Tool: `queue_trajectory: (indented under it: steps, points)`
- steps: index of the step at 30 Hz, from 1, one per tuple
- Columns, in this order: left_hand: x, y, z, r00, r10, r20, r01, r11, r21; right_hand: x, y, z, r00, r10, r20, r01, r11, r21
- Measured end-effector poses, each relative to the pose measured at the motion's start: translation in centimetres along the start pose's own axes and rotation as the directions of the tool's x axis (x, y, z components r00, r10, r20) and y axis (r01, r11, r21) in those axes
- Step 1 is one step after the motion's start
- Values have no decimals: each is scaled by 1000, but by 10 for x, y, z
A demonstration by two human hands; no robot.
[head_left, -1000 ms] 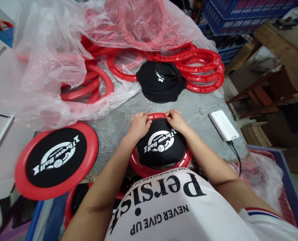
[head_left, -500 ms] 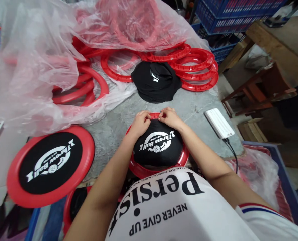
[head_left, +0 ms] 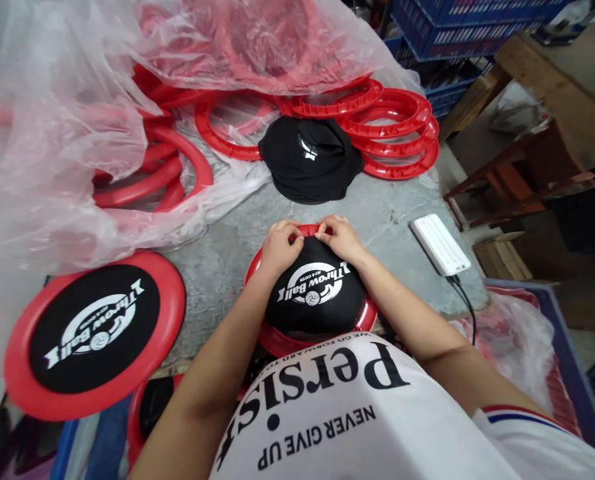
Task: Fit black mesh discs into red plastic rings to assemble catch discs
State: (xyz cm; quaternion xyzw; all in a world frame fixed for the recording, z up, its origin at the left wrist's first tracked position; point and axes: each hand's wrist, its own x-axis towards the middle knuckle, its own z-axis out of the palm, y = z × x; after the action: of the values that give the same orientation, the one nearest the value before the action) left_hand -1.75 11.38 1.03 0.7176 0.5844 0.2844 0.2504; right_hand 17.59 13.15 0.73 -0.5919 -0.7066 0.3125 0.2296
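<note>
A red plastic ring [head_left: 275, 339] lies on the grey table [head_left: 222, 260] right in front of me, with a black fabric cover [head_left: 317, 293] printed "Throw Ball" stretched over it. My left hand [head_left: 278, 244] and my right hand [head_left: 338, 238] meet at the ring's far edge, both pinching the cover's black rim against the red ring. The fingers of both hands are curled closed on the fabric. My white printed shirt hides the ring's near edge.
A finished red disc with black cover [head_left: 93, 330] lies at the left. A pile of black covers [head_left: 310, 160] sits beyond my hands among loose red rings [head_left: 392, 127] and a clear plastic bag [head_left: 67, 133]. A white power bank [head_left: 440, 244] with cable lies right.
Both hands have slid inward along the ring's far edge until they nearly touch. The camera view drifted slightly, shifting the scene left.
</note>
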Motion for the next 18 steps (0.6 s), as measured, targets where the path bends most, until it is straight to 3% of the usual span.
queue_trajectory:
  steps: [18]
  points:
    - [0,12,-1,996,-95,7,94,995,32,1,1,1,1000,17,7,-18,999,29]
